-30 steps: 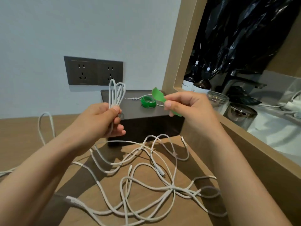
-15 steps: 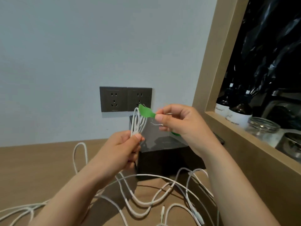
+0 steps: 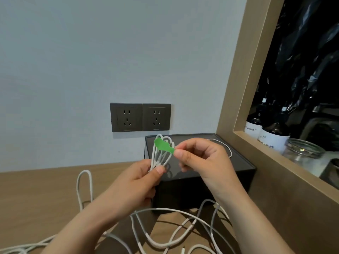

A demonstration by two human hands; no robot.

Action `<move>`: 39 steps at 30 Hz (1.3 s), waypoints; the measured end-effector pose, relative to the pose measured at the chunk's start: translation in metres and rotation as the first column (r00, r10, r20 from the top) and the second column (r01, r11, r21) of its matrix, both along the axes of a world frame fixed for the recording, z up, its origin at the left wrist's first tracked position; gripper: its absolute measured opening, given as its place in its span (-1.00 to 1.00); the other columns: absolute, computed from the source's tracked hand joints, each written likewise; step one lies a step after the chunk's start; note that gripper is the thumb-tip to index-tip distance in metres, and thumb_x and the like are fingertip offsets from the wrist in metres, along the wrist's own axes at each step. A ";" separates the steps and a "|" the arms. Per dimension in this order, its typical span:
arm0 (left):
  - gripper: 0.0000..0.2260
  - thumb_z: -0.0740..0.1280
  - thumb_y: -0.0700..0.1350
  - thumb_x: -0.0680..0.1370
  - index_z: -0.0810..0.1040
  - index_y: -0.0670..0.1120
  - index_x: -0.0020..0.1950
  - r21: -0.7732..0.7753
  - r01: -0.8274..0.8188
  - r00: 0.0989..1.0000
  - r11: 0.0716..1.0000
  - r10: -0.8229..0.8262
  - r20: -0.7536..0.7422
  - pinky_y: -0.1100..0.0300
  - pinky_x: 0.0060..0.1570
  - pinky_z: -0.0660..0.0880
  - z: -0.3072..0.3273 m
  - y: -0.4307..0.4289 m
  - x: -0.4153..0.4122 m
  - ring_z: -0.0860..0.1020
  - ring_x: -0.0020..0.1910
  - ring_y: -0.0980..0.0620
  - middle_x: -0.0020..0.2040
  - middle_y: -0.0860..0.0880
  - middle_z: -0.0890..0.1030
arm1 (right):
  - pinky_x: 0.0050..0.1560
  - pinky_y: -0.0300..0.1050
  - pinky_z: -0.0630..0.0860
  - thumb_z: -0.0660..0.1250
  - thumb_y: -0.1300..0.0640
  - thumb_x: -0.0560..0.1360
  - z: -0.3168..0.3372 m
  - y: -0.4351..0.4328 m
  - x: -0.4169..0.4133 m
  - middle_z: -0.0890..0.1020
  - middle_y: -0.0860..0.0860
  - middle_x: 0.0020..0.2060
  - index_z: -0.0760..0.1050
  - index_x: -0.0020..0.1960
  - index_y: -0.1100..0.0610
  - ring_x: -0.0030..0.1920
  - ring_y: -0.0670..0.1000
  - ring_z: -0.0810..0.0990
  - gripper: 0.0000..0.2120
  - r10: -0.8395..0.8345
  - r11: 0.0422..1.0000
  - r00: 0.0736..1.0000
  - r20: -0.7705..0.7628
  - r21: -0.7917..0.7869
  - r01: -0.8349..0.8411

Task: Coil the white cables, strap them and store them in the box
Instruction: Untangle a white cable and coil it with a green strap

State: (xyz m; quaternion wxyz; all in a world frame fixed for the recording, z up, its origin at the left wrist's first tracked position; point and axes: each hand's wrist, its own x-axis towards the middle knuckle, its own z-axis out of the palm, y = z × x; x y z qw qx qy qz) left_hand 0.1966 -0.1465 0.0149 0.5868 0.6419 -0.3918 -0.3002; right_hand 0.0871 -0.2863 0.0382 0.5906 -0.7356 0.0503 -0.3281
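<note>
Loose white cables [image 3: 165, 241] lay across the wooden table [image 3: 36, 195], their ends cut off at the lower frame edge. The left hand [image 3: 139, 182] pinched a coiled white cable [image 3: 161, 153] between thumb and fingers; the lower part of the coil was hidden inside the palm. The right hand [image 3: 200, 158] pinched a green strap [image 3: 163, 145] against the top loops of the coil. Behind both hands sat the closed black box [image 3: 229, 167], a further cable partly visible on its lid. Soap bottles [image 3: 273, 132] stood at right.

Twin dark wall sockets [image 3: 140, 117], two soap bottles [image 3: 269, 132] (labels partly legible), glass jar [image 3: 302, 151] beside them.
</note>
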 end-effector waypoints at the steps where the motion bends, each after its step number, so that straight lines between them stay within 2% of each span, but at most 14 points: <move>1: -0.71 0.18 -0.05 0.63 0.38 -0.32 0.05 0.004 -0.006 1.000 1.000 0.006 0.009 0.31 -0.49 0.22 0.000 0.000 0.000 0.26 -0.50 0.16 -0.38 0.05 0.32 | -0.26 -0.25 0.57 0.44 0.28 0.45 -0.001 0.002 0.001 0.65 -0.03 -0.35 0.64 -0.11 0.20 -0.32 -0.10 0.60 -0.97 0.001 1.000 1.000 0.009 0.006 -0.001; 3: -0.69 0.16 -0.04 0.63 0.37 -0.32 0.05 0.014 -0.024 0.998 1.000 0.023 0.054 0.29 -0.48 0.23 0.000 -0.001 -0.001 0.27 -0.49 0.16 -0.39 0.06 0.33 | -0.29 -0.27 0.56 0.45 0.29 0.43 -0.001 0.004 0.003 0.65 -0.02 -0.34 0.62 -0.11 0.23 -0.33 -0.11 0.60 -0.95 -0.011 1.000 1.000 0.020 0.010 0.010; 6: -0.72 0.14 -0.01 0.64 0.45 -0.22 0.04 0.013 -0.055 0.973 0.998 0.051 0.227 0.27 -0.43 0.25 -0.002 0.000 -0.001 0.30 -0.49 0.19 -0.41 0.15 0.36 | -0.31 -0.29 0.55 0.46 0.31 0.42 -0.002 0.003 0.005 0.63 -0.01 -0.35 0.58 -0.07 0.26 -0.35 -0.13 0.60 -0.90 -0.028 0.999 0.999 0.028 0.046 0.026; 8: -0.77 0.14 0.03 0.63 0.49 -0.08 -0.03 0.028 -0.070 0.922 0.997 0.055 0.382 0.24 -0.39 0.28 -0.003 0.001 -0.001 0.34 -0.46 0.19 -0.43 0.20 0.39 | -0.31 -0.29 0.56 0.45 0.31 0.43 -0.003 0.003 0.005 0.64 -0.01 -0.35 0.57 -0.06 0.26 -0.34 -0.13 0.62 -0.88 -0.040 0.998 0.999 0.018 0.055 0.039; 10: -0.78 0.15 0.04 0.63 0.47 -0.05 -0.09 0.040 -0.095 0.861 0.995 0.062 0.504 0.23 -0.36 0.33 -0.004 0.001 -0.001 0.36 -0.43 0.20 -0.42 0.20 0.40 | -0.32 -0.29 0.56 0.45 0.32 0.43 -0.004 0.003 0.005 0.64 0.01 -0.36 0.55 -0.05 0.26 -0.35 -0.10 0.62 -0.87 -0.044 0.997 0.999 0.005 0.069 0.043; 13: -0.80 0.19 0.03 0.61 0.46 -0.05 -0.12 0.033 -0.108 0.808 0.994 0.068 0.586 0.19 -0.34 0.36 -0.004 0.002 0.001 0.38 -0.40 0.16 -0.38 0.11 0.43 | -0.32 -0.26 0.57 0.46 0.31 0.42 -0.006 0.001 0.007 0.63 0.02 -0.38 0.54 -0.07 0.28 -0.37 -0.06 0.60 -0.87 -0.067 0.994 0.998 -0.022 0.084 0.069; 16: -0.81 0.23 0.07 0.59 0.45 -0.02 -0.12 0.055 -0.122 0.754 0.991 0.056 0.655 0.19 -0.28 0.36 -0.004 0.003 0.002 0.45 -0.27 0.05 -0.26 -0.01 0.52 | -0.31 -0.25 0.58 0.47 0.29 0.41 -0.009 -0.001 0.008 0.62 0.02 -0.39 0.55 -0.07 0.27 -0.37 -0.05 0.59 -0.86 -0.086 0.991 0.995 -0.057 0.100 0.091; 20: -0.78 0.21 0.05 0.60 0.38 0.00 -0.20 0.036 -0.158 0.700 0.987 0.086 0.709 0.24 -0.29 0.31 -0.006 0.001 0.001 0.41 -0.28 0.10 -0.32 0.04 0.45 | -0.30 -0.25 0.58 0.47 0.29 0.42 -0.011 -0.001 0.008 0.63 -0.01 -0.40 0.56 -0.09 0.23 -0.36 -0.08 0.61 -0.88 -0.083 0.992 0.993 -0.082 0.090 0.090; 25: -0.77 0.18 0.02 0.61 0.38 0.00 -0.23 -0.017 -0.178 0.711 0.984 0.140 0.689 0.27 -0.33 0.30 -0.010 -0.001 0.002 0.39 -0.34 0.14 -0.38 0.08 0.42 | -0.32 -0.27 0.56 0.48 0.25 0.41 -0.009 0.002 0.007 0.64 -0.01 -0.39 0.59 -0.15 0.22 -0.37 -0.11 0.59 -0.92 -0.073 0.995 0.996 -0.049 0.061 0.076; 28: -0.74 0.17 0.03 0.61 0.39 -0.03 -0.25 -0.041 -0.210 0.741 0.977 0.186 0.645 0.26 -0.35 0.31 -0.012 -0.001 0.002 0.38 -0.38 0.15 -0.38 0.06 0.43 | -0.43 -0.28 0.47 0.48 0.24 0.41 -0.009 0.004 0.006 0.60 -0.03 -0.45 0.60 -0.19 0.18 -0.46 -0.10 0.51 -0.94 -0.063 0.998 0.997 -0.046 0.010 0.064; 32: -0.71 0.17 0.00 0.62 0.38 -0.07 -0.28 -0.047 -0.209 0.845 0.977 0.204 0.493 0.10 -0.36 0.35 -0.009 -0.001 0.000 0.35 -0.46 0.14 -0.44 0.05 0.42 | -0.44 -0.29 0.45 0.44 0.28 0.45 -0.011 0.004 0.006 0.57 -0.04 -0.48 0.63 -0.14 0.21 -0.48 -0.10 0.48 -0.99 -0.023 1.000 0.998 -0.060 -0.011 0.023; 36: -0.70 0.16 -0.03 0.63 0.34 -0.02 -0.31 -0.045 -0.170 0.925 0.984 0.175 0.337 0.19 -0.41 0.25 -0.007 -0.001 -0.003 0.32 -0.53 0.17 -0.54 0.13 0.37 | -0.36 -0.31 0.51 0.40 0.32 0.48 -0.011 0.004 0.006 0.60 -0.01 -0.43 0.64 -0.09 0.23 -0.43 -0.12 0.54 -0.94 -0.009 1.000 0.999 -0.052 -0.002 0.009; 39: -0.68 0.15 -0.01 0.64 0.33 -0.03 -0.32 -0.032 -0.149 0.952 0.988 0.152 0.267 0.15 -0.42 0.19 -0.008 -0.001 0.001 0.28 -0.52 0.15 -0.53 0.13 0.34 | -0.36 -0.30 0.54 0.42 0.34 0.45 -0.010 0.006 0.006 0.62 0.01 -0.40 0.63 -0.08 0.27 -0.42 -0.09 0.56 -0.94 0.020 0.999 0.999 -0.038 0.033 -0.018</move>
